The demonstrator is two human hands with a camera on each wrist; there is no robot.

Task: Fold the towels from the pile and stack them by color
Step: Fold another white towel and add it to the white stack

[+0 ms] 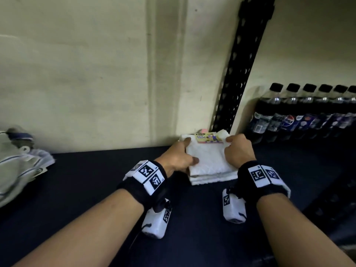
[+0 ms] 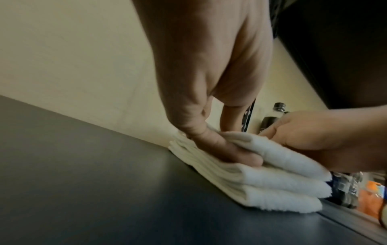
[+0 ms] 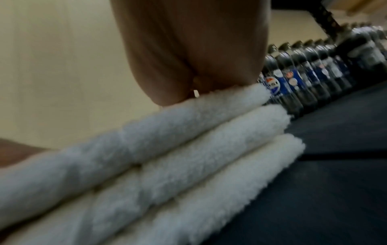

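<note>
A stack of three folded white towels (image 1: pixel 210 160) (image 2: pixel 282 182) (image 3: pixel 188 149) lies on the dark shelf (image 1: pixel 96 180) against the wall. A colourful "Face Towel" label (image 1: pixel 208 138) sits at its far edge. My left hand (image 1: pixel 179 155) (image 2: pixel 209 116) grips the left edge of the top towel, with the thumb on top. My right hand (image 1: pixel 238 149) (image 2: pixel 314 140) (image 3: pixel 194 58) holds the top towel's right edge with curled fingers. In the right wrist view its fingertips are hidden behind the towel.
A loose pile of pale towels with blue stripes (image 1: pixel 17 164) lies at the far left. A row of dark cola bottles (image 1: pixel 300 114) (image 3: pixel 314 74) stands to the right. A black perforated rack upright (image 1: pixel 240 74) rises just behind the stack.
</note>
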